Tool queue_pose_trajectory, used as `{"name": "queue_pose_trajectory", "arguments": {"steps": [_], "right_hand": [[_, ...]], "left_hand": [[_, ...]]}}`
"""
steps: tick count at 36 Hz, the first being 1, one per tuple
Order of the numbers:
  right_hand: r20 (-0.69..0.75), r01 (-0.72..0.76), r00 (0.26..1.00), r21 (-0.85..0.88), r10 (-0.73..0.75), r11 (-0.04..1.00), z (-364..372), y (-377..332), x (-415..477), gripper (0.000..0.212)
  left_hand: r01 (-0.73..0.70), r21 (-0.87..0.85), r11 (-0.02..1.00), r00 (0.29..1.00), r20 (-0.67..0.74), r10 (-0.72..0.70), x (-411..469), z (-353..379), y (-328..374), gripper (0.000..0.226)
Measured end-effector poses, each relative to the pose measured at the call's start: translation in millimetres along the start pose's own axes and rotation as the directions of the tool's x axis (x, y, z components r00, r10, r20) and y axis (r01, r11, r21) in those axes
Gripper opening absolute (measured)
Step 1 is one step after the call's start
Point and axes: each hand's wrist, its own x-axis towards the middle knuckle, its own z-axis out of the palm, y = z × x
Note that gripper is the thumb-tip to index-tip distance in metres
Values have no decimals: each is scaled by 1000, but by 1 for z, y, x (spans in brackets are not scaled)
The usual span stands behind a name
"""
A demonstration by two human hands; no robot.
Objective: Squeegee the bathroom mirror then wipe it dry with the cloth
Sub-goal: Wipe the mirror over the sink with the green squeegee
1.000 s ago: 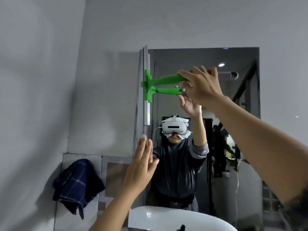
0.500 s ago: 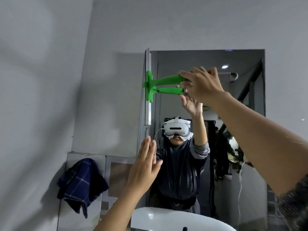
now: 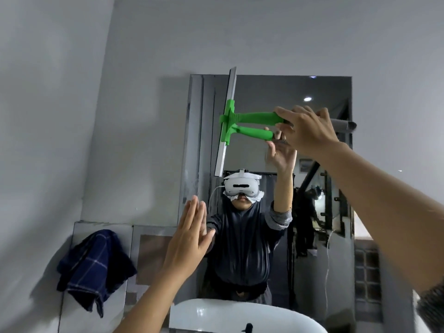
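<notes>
Squeegee, green plastic handle with a long grey blade (image 3: 229, 121), is held high against the rectangular wall mirror (image 3: 319, 92), its blade standing nearly upright, tilted slightly, in the mirror's upper left part; the blade's top end reaches just past the mirror's upper edge. A second green handle below the first is its reflection in the glass. The right hand (image 3: 305, 131) grips the far end of the handle, fingers (image 3: 283, 116) curled around it, so that the handle's end is hidden under the hand; the right forearm runs off the frame's right edge. The left hand (image 3: 189, 243) is raised lower down, near the mirror's left edge, with its fingers straight, pressed together and holding nothing; whether the palm touches the glass cannot be told. A dark blue checked cloth (image 3: 93, 267) hangs crumpled against the tiled wall panel (image 3: 103, 227) to the left of the mirror, well apart from both hands; what it hangs from is hidden. A white basin (image 3: 230, 313) shows at the bottom edge, cut off by the frame, with a small dark fitting at its rim too small to identify. The mirror reflects the person wearing a white headset, and dim background shapes at the right that are hard to make out.
</notes>
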Motion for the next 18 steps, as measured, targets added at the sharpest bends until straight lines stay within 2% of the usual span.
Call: {"name": "queue_pose_trajectory", "arguments": {"steps": [12, 18], "right_hand": [[48, -135, 990, -6, 136, 991, -18, 48, -30, 41], [52, -220, 974, -7, 220, 976, -30, 71, -50, 27]], "left_hand": [[6, -41, 999, 999, -41, -7, 0, 10, -4, 75], [30, -27, 999, 999, -23, -30, 2, 12, -4, 68]]}}
